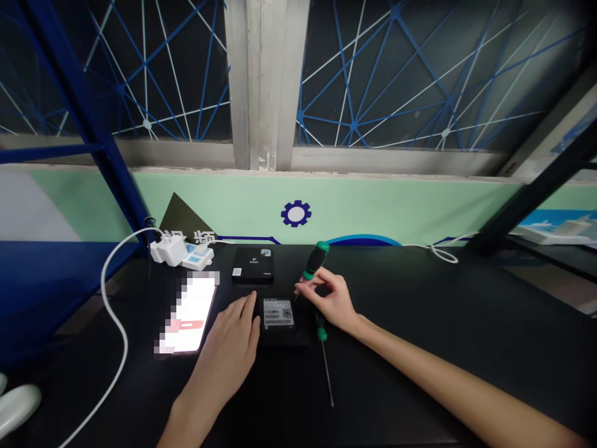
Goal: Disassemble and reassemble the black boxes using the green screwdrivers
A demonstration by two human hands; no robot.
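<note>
A black box [299, 336] with a white printed label lies flat on the black table. My left hand [236, 326] rests along the box's left edge, its fingers stretched out and close together. Between the fingertips of my right hand [334, 302] is a green-and-black screwdriver [317, 258], tilted, its handle up and its shaft pointing down at the box's upper right corner. Whether the tip sits in a screw is too small to tell. Just right of the box lies a second screwdriver [326, 367], its handle partly under my right hand and its blade towards me.
Behind the labelled box lies another flat black box [252, 266]. A lit phone [189, 314], partly pixelated, lies to the left. A white power strip [196, 256] with plugs stands at the back left, and a white cable [120, 323] curves down the left side.
</note>
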